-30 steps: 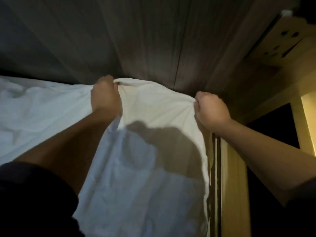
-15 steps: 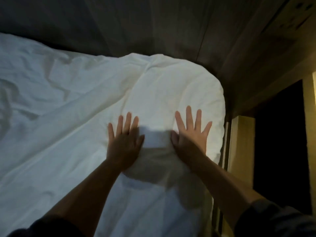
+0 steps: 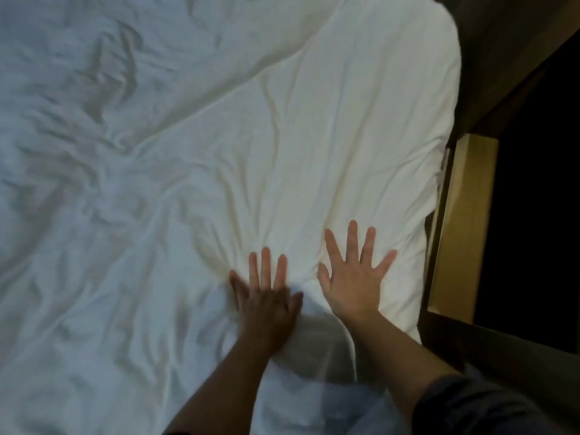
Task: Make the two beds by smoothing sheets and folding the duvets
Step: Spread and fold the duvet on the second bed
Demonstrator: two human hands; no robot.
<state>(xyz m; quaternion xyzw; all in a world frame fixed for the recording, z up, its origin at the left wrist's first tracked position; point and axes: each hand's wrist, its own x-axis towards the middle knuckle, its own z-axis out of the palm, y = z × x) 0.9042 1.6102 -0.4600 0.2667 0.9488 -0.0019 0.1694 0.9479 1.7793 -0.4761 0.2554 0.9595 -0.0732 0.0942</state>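
Note:
A white sheet covers the bed and fills most of the view, with many creases on its left part and a smoother stretch on the right. My left hand lies flat on the sheet, fingers spread, slightly blurred. Just to its right, my right hand also presses palm down on the sheet with fingers spread. Neither hand holds anything. The sheet's rounded far corner reaches the top right. No duvet can be told apart from the sheet.
A dark wooden wall panel runs along the bed's right side. Beside it stands a light wooden frame around a dark opening. My dark sleeve shows at the bottom right.
A second ago both hands gripped the sheet's far edge at the wall. They let go, opened flat and slid back along the sheet toward me, and the view tilted down.

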